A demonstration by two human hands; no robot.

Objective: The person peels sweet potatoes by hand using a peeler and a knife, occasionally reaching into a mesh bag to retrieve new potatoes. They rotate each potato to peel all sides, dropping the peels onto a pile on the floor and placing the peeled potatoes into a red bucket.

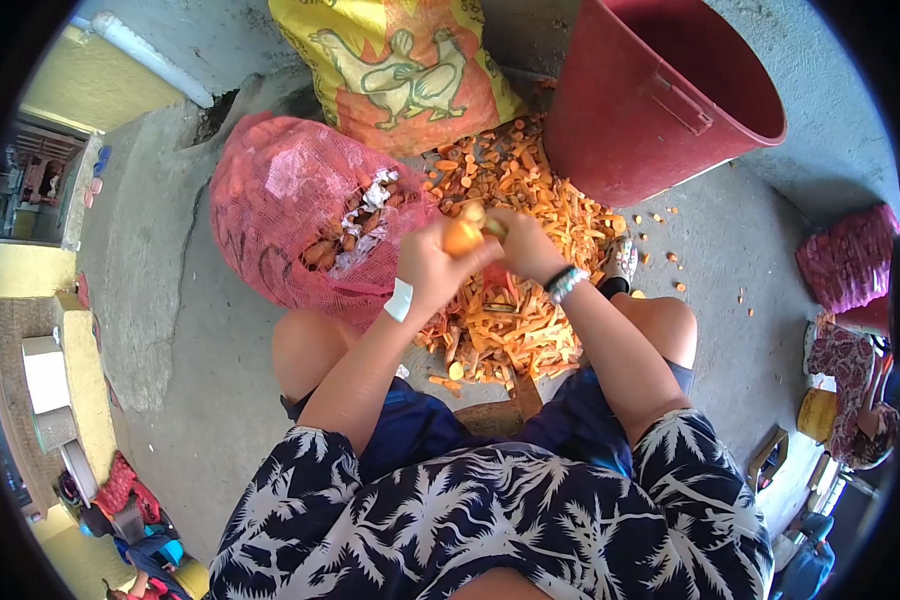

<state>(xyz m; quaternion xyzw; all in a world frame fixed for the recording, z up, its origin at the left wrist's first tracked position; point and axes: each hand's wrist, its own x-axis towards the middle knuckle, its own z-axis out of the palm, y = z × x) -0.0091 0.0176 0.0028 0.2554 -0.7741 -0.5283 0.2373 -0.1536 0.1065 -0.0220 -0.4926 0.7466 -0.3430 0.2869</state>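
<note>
My left hand is closed around an orange carrot, its pale end pointing away from me. A white patch is stuck on that wrist. Close beside it, my right hand has its fingers curled at the carrot's far end. What the right fingers grip is too small to make out. A beaded bracelet circles the right wrist. Both hands hang above a broad heap of orange peelings and cut pieces on the floor between my legs.
A pink mesh sack with carrots in it leans at the left. Behind the heap stand a yellow and orange printed sack and a tall red bin. Purple-pink sacks sit at the right wall. Other people are at the edges.
</note>
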